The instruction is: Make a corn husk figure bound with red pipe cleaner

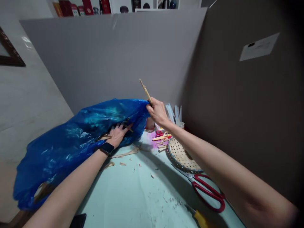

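A big blue plastic bag [68, 139] lies along the left side of the table, its mouth facing right. My right hand [157, 110] is closed on the upper rim of the bag's mouth, holding it raised. A thin tan strip [145, 90], like dried stalk, sticks up from the same hand. In the bag's mouth is my left hand [118, 133], palm down with fingers apart; a dark watch is on its wrist. Pale dried pieces [104, 137] lie beside and under these fingers. The bag's inside is mostly hidden.
A woven basket [180, 155] stands at right, by red-handled scissors [209, 190]. A yellow-handled tool [200, 218] lies at the front. Yellow scissors [163, 136] and a cup of translucent strips [181, 124] sit behind. Scraps litter the table [123, 190]; grey panels [118, 60] enclose it.
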Available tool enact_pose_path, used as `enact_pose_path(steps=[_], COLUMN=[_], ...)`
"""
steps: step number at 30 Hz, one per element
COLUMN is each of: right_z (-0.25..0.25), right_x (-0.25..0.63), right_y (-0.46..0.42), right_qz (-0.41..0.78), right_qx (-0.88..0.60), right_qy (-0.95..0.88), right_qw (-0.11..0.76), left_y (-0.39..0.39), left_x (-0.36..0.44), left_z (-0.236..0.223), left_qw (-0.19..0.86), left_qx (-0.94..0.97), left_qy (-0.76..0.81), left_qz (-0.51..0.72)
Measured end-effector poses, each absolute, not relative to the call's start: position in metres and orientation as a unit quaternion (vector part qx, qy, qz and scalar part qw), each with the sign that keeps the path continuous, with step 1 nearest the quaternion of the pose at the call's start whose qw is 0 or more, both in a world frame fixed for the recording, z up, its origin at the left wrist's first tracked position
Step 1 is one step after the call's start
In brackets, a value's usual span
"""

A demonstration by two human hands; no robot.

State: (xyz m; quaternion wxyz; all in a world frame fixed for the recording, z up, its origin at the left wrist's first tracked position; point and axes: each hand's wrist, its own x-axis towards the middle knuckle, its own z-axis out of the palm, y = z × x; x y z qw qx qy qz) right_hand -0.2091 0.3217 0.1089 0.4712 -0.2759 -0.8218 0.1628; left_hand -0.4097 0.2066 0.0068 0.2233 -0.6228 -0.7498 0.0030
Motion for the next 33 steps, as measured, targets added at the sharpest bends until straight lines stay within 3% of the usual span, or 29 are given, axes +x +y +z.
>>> enact_pose_path(steps=[8,19,25,30,33], right_z=[0.107,0.105,0.098,0.092,0.093], right_x=[-0.192,-0.180,-0.168,-0.152,-0.147], right_y=[0.353,0.363,0.360,0.357,0.354], right_qz=[0.121,0.119,0.143,0.163,0.156], right_qx=[-0.273,-0.298,-0.301,-0.322,-0.319], right_qy=[-0.823,-0.806,-0.844,-0.849,-0.849], right_qw=[0.482,0.497,0.420,0.386,0.392], left_y=[0.214,0.256,0.219,0.119,0.065], left_x=[-0.427,-0.443,-0.409,-0.379,-0.386], left_z=[-0.001,-0.019,0.001,0.030,0.031], left_qw=[0.222,0.304,0.224,0.151,0.044], left_qx=[-0.703,-0.779,-0.783,-0.804,-0.781], left_qy=[-0.675,-0.547,-0.580,-0.570,-0.618], left_qz=[-0.022,-0.017,0.016,0.069,0.075])
